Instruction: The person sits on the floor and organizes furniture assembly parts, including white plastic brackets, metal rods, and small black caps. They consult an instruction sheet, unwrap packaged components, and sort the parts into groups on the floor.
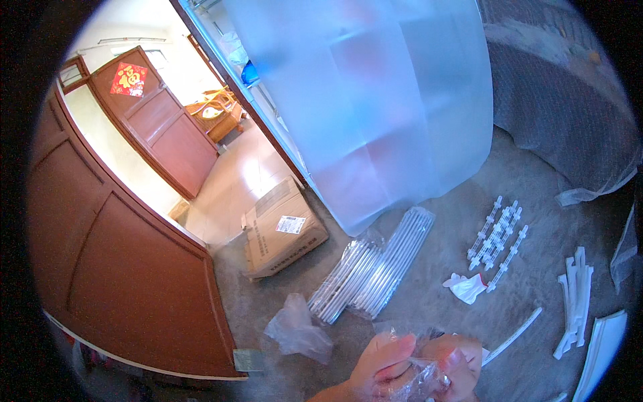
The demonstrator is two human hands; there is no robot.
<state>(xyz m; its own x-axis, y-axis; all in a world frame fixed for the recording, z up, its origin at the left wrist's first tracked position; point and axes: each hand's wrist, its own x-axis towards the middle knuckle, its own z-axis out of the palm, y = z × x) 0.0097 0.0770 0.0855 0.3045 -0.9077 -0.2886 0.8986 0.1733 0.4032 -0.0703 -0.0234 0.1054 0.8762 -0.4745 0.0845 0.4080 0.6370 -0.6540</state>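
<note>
Low in the head view, my left hand (383,359) and my right hand (459,359) are close together, gripping a crumpled transparent plastic bag (419,379). What the bag contains, if anything, I cannot tell. Just beyond the hands, two transparent-wrapped bundles of metal tubes (369,279) lie on the grey floor. To their left is a crumpled plastic bag (300,329). A white glove (467,288) with a red cuff rests beside several white plastic connector strips (495,241). One narrow white strip (513,335) lies right of my right hand.
A cardboard box (284,233) bearing writing and a label stands at the doorway, near an open brown door (155,125). A translucent sheet (382,110) hangs ahead. White plastic parts (574,301) and a white panel (600,352) lie right; dark netting (552,110) drapes behind.
</note>
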